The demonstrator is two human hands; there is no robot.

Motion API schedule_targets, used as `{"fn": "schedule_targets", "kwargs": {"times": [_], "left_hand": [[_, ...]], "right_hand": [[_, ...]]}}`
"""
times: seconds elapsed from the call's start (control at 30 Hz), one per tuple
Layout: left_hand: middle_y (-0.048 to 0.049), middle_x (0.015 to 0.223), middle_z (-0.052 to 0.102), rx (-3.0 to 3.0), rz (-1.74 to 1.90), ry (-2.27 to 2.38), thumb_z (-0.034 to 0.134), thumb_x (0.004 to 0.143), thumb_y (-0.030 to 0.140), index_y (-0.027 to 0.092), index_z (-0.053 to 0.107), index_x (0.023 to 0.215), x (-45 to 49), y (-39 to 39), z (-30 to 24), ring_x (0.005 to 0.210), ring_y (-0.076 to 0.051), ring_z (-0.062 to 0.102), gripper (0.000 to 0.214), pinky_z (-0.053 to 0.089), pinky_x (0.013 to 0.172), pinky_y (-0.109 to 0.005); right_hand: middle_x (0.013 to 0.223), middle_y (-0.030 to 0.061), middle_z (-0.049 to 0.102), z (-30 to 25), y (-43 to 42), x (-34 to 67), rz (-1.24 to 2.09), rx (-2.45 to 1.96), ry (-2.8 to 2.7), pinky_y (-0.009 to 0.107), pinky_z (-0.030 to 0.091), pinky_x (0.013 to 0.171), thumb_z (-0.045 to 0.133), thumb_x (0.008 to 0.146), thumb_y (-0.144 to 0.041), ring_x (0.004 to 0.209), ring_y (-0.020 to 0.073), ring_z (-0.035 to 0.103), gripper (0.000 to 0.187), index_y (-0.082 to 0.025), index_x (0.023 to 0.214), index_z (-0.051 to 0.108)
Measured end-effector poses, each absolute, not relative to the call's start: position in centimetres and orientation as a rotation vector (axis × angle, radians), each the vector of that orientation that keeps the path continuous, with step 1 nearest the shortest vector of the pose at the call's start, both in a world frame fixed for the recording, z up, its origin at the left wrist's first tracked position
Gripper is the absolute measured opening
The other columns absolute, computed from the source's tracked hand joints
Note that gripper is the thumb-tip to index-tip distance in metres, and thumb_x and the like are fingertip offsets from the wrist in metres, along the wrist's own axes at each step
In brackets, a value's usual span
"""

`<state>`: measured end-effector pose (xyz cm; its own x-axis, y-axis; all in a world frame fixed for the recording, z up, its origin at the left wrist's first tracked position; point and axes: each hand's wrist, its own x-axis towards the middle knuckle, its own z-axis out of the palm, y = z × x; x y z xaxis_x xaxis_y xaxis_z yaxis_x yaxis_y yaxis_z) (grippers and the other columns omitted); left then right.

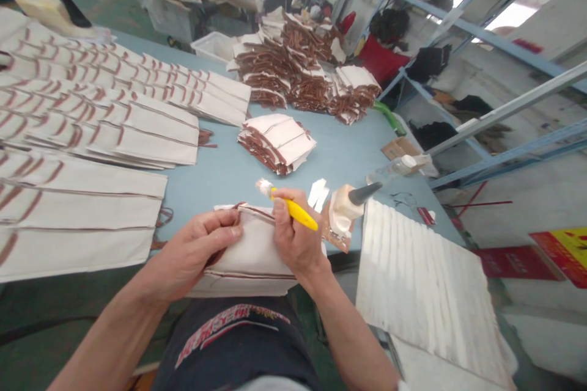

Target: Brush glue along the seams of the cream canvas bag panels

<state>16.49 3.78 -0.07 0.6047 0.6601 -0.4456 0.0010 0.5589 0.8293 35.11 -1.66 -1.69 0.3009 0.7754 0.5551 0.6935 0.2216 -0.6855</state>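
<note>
Close to my body, a white fabric panel with brown edging (261,250) lies at the table's front edge. My left hand (202,244) is closed on its upper left part, thumb and fingers pinching the fabric near a brown edge. A yellow-handled brush (300,212) is gripped in my right hand (296,238), which rests over the panel's right side. White paste coats the bristles, which point up and left, beyond the panel's far edge. Right of that hand stands a cream-coloured container with a dark conical top (343,208), on a smeared brown piece.
Overlapping rows of white panels with brown trim (151,137) cover the table's left. A small stack of panels (277,140) sits mid-table, larger piles (298,61) behind it. White strips (317,194), a clear bottle (392,170) and a ridged white sheet (422,281) are at right.
</note>
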Motion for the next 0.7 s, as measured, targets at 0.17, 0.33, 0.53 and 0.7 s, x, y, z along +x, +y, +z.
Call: {"fn": "schedule_targets", "kwargs": {"times": [0.17,0.33,0.53,0.7], "left_hand": [[-0.0004,0.072,0.073,0.809,0.481,0.869,0.097,0.057,0.039,0.018,0.076,0.082,16.8,4.0,0.0,0.06,-0.014,0.062,0.039,0.049,0.053,-0.02],[0.0022,0.062,0.067,0.744,0.506,0.872,0.099,0.055,0.034,0.017,0.075,0.078,17.0,4.3,0.0,0.056,-0.013,0.06,0.037,0.046,0.049,-0.019],[0.0028,0.058,0.063,0.787,0.479,0.859,0.099,0.057,0.039,0.019,0.077,0.076,16.5,4.9,-0.2,0.055,-0.014,0.062,0.035,0.051,0.051,-0.02],[-0.0052,0.083,0.078,0.989,0.403,0.786,0.09,0.077,0.06,0.02,0.084,0.107,14.7,5.3,-2.0,0.074,-0.023,0.073,0.051,0.062,0.066,-0.028]], "right_hand": [[0.073,-0.0019,0.067,-2.7,-0.7,35.6,0.108,-1.528,-1.32,0.026,0.053,0.064,0.047,0.11,-0.041,0.059,0.0137,0.061,0.028,-0.022,0.105,0.067],[0.073,-0.0014,0.067,-3.7,0.1,35.7,0.122,-1.553,-1.34,0.026,0.049,0.063,0.046,0.11,-0.043,0.059,0.0147,0.061,0.031,-0.022,0.105,0.068],[0.084,0.0031,0.074,-3.8,1.1,35.5,0.118,-1.583,-1.342,0.028,0.047,0.065,0.045,0.11,-0.045,0.07,0.0182,0.066,0.033,-0.023,0.099,0.067],[0.081,0.0024,0.071,-3.2,1.7,36.6,0.038,-1.561,-1.306,0.028,0.047,0.065,0.042,0.11,-0.043,0.068,0.0172,0.064,0.036,-0.022,0.093,0.066]]}}
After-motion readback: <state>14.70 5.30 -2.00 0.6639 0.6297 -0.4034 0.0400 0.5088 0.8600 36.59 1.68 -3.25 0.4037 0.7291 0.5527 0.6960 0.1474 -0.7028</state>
